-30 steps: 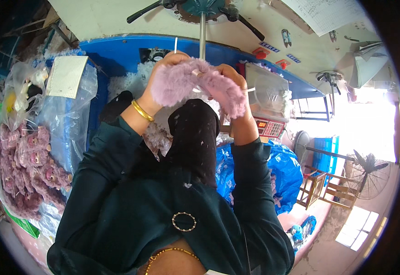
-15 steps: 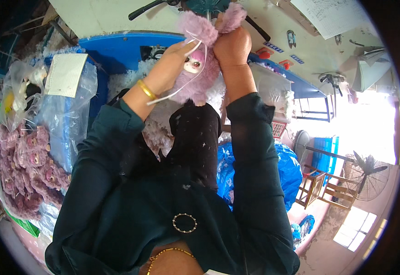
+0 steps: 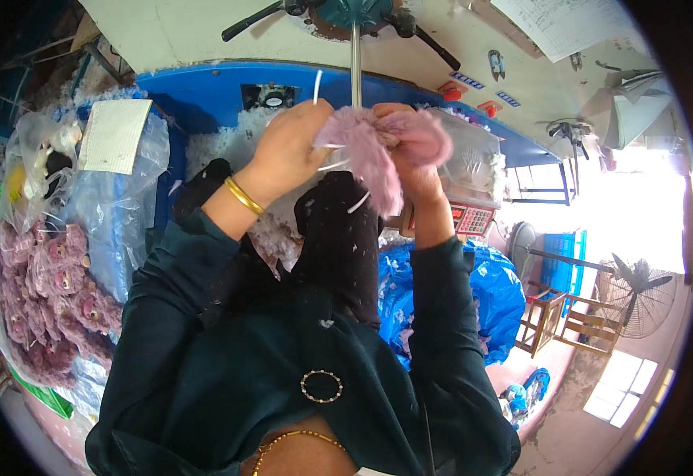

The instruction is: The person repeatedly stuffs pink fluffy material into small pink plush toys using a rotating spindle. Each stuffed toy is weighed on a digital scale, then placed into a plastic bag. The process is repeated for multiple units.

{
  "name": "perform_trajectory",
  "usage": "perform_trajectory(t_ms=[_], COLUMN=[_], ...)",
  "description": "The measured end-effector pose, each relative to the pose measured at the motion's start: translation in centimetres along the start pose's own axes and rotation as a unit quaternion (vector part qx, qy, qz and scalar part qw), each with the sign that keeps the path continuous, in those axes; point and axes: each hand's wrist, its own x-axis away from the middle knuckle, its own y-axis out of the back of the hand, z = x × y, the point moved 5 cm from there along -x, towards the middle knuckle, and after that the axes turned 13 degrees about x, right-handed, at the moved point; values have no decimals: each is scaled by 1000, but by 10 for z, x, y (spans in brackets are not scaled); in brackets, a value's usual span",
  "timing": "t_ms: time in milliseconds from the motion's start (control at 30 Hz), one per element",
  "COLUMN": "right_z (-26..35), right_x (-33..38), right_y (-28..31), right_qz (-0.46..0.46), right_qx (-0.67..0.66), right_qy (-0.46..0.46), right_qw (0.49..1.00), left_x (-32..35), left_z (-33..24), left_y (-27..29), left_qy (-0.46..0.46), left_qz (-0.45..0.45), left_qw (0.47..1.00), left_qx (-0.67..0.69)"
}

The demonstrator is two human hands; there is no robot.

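Note:
A pink plush toy [image 3: 372,151] is held between my two hands in front of the worktable, just below a thin metal tube [image 3: 355,59]. Its long furry parts hang loose and its face is hidden. My left hand [image 3: 289,151] is closed at the toy's left side, with a thin white strip [image 3: 318,86] sticking up from the fingers and more of the strip showing against the fur. From behind, my right hand [image 3: 419,178] grips the toy, its fingers partly covered by the pink fur.
A clear bag of pink plush toys [image 3: 53,293] stands at left, beside a paper sheet [image 3: 115,135]. White stuffing lies below the blue table edge [image 3: 195,87]. At right are red buttons [image 3: 452,91], a scale keypad [image 3: 473,220], a blue bag [image 3: 497,293] and a fan [image 3: 636,297].
The toy has come down off the metal tube and turned, so its face no longer shows. Both hands have moved lower with it, and the tube is now bare.

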Motion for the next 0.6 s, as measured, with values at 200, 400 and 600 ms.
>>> perform_trajectory(t_ms=[200, 400, 600], right_z=[14, -39, -2], right_x=[-23, -97, -54], right_y=[-23, -22, -19], right_qz=[-244, -197, -200], right_qx=[129, 78, 147], right_qy=[-53, -297, -269], right_qw=[960, 931, 931], left_x=[0, -2, 17], left_z=[-17, -36, -27], left_y=[-25, -9, -9], left_qy=[27, 105, 129], left_qz=[-89, -154, -153], left_qw=[992, 981, 980], left_qx=[-89, -54, 12])
